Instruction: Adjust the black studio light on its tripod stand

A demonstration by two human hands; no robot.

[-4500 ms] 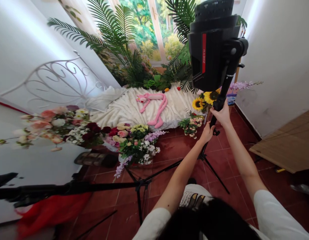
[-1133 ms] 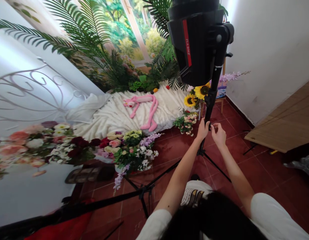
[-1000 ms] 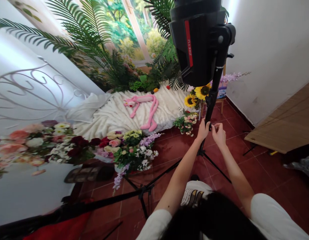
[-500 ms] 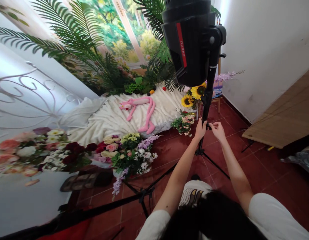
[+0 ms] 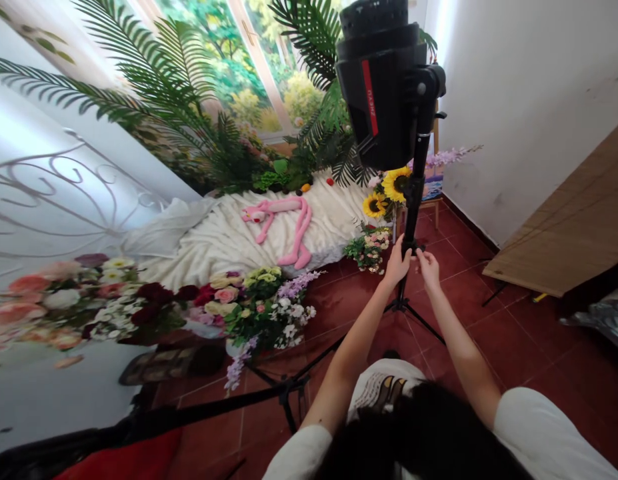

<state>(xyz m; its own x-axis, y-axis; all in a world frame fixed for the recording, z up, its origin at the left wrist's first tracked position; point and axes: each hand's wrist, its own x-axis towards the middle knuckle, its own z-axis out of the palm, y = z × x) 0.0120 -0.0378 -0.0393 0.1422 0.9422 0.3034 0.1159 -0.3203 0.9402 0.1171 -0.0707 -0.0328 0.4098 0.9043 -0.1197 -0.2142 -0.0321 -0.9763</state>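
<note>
A black studio light (image 5: 389, 100) with a red stripe is mounted on top of a black light stand (image 5: 413, 212) in front of me. My left hand (image 5: 397, 265) is wrapped round the stand's pole below the light. On the pole's right side, my right hand (image 5: 429, 269) has its thumb and bent fingers at a small dark knob (image 5: 417, 249), partly hidden by the fingers. Below both hands, the stand's legs (image 5: 399, 305) spread over the red tiled floor. The stand is upright.
Sunflowers (image 5: 395, 185) and a small rose bush (image 5: 369, 247) are close left of the pole. A pink plush toy (image 5: 289, 207) lies on a white draped bed (image 5: 333, 207). Another black stand (image 5: 289, 385) crosses the lower left. A wooden board (image 5: 553, 247) leans at right.
The studio light appears slightly smaller and its top lower in view. My right hand has shifted a little left and down beside the pole. My left hand stays on the pole.
</note>
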